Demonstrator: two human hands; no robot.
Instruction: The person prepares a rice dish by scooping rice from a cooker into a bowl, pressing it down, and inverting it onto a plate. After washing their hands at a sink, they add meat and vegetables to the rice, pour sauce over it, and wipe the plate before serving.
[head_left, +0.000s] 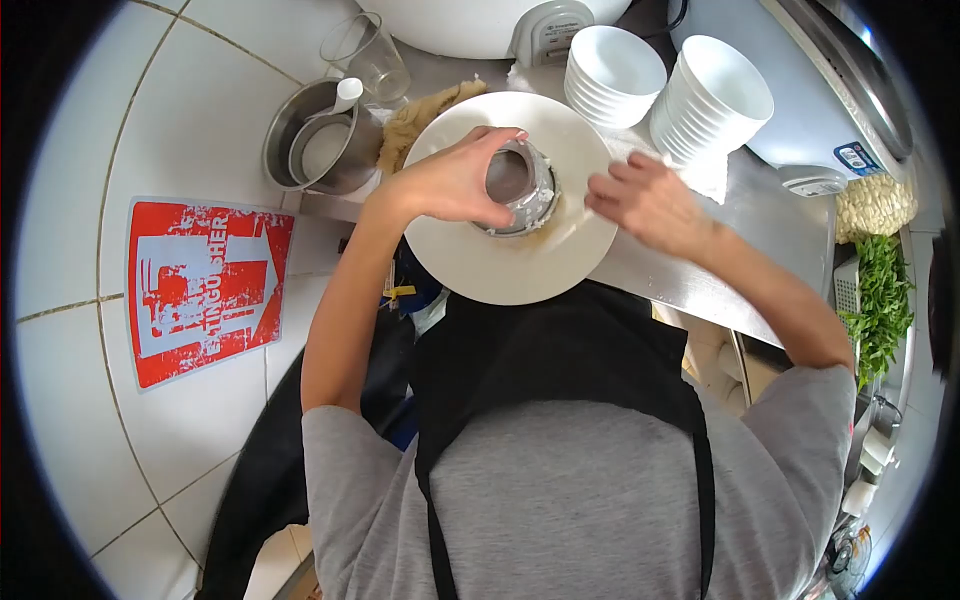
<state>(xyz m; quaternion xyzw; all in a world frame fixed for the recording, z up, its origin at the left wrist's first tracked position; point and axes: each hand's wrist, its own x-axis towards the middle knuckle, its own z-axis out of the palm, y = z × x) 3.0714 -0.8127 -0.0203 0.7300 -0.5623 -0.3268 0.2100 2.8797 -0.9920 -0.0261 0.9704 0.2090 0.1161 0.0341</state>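
Note:
My left hand (pixel 455 185) is wrapped round a small round metal mould (pixel 545 195), thumb on the near side and fingers on the far side. White bits, perhaps rice, cling to the mould's outside. It rests near the middle of a large white plate (pixel 500 275). Over the plate's right edge, my right hand (pixel 655 205) has its fingers curled closed. A pale, motion-blurred streak lies beneath those fingers, and I cannot make out what they hold.
Stacked white bowls (pixel 615 75) and a second stack (pixel 715 95) stand behind on the metal counter (pixel 775 215). At the left are a metal pot (pixel 285 150), a drinking glass (pixel 380 75) and a tan cloth (pixel 430 115). Large appliances (pixel 440 25) line the back.

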